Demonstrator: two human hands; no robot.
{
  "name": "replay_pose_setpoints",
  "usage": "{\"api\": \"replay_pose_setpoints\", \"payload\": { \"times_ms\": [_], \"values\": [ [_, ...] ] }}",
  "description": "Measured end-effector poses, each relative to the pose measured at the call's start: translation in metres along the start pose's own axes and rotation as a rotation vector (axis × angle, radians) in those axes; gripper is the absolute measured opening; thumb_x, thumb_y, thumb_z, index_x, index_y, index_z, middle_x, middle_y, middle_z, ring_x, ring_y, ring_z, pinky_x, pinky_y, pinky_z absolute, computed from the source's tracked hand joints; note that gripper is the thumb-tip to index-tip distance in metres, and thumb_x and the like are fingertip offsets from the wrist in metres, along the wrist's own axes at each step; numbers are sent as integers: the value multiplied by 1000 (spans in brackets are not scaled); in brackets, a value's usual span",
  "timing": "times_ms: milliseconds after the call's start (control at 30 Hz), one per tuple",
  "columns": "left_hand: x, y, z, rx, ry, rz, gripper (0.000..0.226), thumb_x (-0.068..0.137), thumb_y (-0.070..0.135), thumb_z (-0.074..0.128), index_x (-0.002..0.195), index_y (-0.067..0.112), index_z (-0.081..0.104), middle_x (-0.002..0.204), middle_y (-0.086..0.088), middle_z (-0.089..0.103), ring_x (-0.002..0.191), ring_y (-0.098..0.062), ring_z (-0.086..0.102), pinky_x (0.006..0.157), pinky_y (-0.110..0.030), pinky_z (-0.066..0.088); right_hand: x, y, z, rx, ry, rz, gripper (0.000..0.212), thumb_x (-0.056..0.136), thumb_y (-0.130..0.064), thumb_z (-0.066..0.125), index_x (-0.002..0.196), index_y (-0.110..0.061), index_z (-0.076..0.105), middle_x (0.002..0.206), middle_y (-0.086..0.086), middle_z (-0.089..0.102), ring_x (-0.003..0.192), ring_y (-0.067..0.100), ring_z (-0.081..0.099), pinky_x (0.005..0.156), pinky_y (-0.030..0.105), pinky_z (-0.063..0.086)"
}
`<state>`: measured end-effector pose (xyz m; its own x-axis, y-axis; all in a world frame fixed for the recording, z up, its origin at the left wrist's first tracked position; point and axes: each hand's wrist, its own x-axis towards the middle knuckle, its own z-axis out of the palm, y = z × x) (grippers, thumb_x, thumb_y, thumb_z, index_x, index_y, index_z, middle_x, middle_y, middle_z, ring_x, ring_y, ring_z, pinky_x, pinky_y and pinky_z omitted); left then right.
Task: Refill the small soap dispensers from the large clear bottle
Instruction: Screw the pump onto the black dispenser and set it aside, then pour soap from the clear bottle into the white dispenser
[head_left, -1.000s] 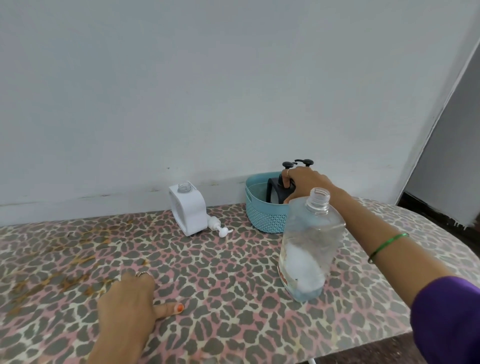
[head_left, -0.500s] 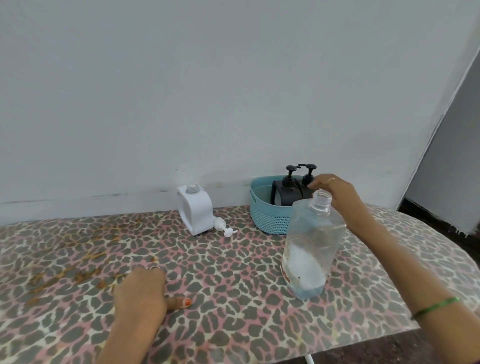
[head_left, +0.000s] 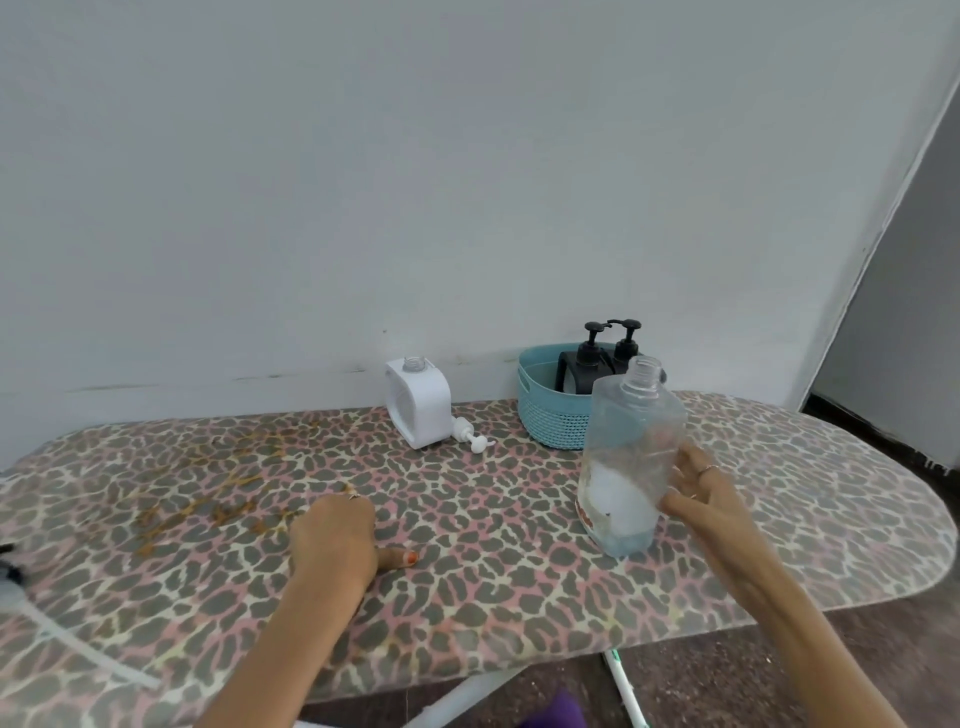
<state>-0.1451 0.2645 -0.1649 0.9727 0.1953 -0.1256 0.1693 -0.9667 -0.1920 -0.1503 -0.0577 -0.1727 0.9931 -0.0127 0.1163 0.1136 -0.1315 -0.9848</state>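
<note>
**While Soap Runs Low, Big Bottle Awaits a Firm Grip**

As the refill stands barely begun, seen here on a leopard-print ironing board (head_left: 519, 597): large clear bottle (head_left: 631, 457), uncapped and upright, right of centre and near the front edge, just in front of a teal basket (head_left: 545, 415) at the far side holding two black pump dispensers (head_left: 592, 364). Left of the basket, against the wall, a white dispenser (head_left: 418, 402) with its neck open; white pump head (head_left: 470, 436) lying just beside its base.

Right hand (head_left: 698, 493) at the bottle's right flank, fingers spread wide and fairly straight, fingertips at or just touching the plastic, not yet wrapped round it; actual contact hard to confirm. Left hand (head_left: 340, 535) flat on the board, well left of the bottle, fingers loosely bent, thumb out to the right, holding nothing.

Judged from the low pool of liquid at the bottom: mostly empty, so light, but bottom-heavy and prone to sloshing when tipped. Thin, clear walls likely soft enough to buckle under a hard squeeze, possibly slick with soap residue. Best taken round the broad middle of the body, thumb on the near face and fingers round the far side, below the shoulder; neck too narrow for control. Small target opening on the white dispenser: slow tilt advised, second hand steadying the dispenser against tipping. No cap fitted, so any knock risks a spill across the cover.
</note>
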Motion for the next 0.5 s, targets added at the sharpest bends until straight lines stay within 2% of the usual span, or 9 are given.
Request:
{"api": "replay_pose_setpoints", "payload": {
  "times_ms": [100,200,267,333,400,433,500],
  "values": [
    [-18,-16,15,13,15,-23,64,66,81,46,81,20,46,74,5,46,74,-10,51,68,-22,45,-17,11,25,61,-29,7,86,61,-19,79,132,-37,35,125,-17,53,109,2,55,89,26,44],
    [-13,-5,15,-11,49,-5,62,69,80,44,77,19,45,73,5,46,72,-11,50,64,-22,44,-8,11,27,38,25,-7,86,61,-25,88,128,-45,38,119,-14,59,105,3,59,81,23,47],
    [-12,3,14,-19,59,8,64,69,81,44,84,18,49,77,4,47,74,-12,49,65,-22,42,-2,12,26,24,124,-35,82,65,-27,86,130,-44,39,121,-7,60,107,9,60,85,31,50],
    [-12,5,15,-18,56,-1,68,70,80,45,94,18,53,83,2,48,76,-13,48,65,-24,40,0,14,30,38,193,-79,70,74,-19,81,129,-40,44,122,1,61,108,17,62,92,44,51],
    [-12,4,15,-22,42,-5,68,70,80,45,93,17,54,80,3,48,75,-13,48,65,-24,40,0,12,41,82,215,-115,63,78,-12,76,130,-31,48,119,3,63,108,20,63,92,48,51],
    [-12,4,14,-21,32,-8,67,70,80,45,90,17,54,77,3,48,72,-12,49,64,-24,40,-1,9,47,108,213,-130,62,79,-10,75,132,-27,47,119,3,64,107,21,63,88,44,54],
    [-10,4,10,-3,-22,-2,71,70,81,44,94,16,57,80,2,53,75,-14,53,65,-25,42,-3,2,63,129,186,-162,64,80,-9,74,135,-23,45,118,2,64,104,18,65,73,27,56]
  ]
}}
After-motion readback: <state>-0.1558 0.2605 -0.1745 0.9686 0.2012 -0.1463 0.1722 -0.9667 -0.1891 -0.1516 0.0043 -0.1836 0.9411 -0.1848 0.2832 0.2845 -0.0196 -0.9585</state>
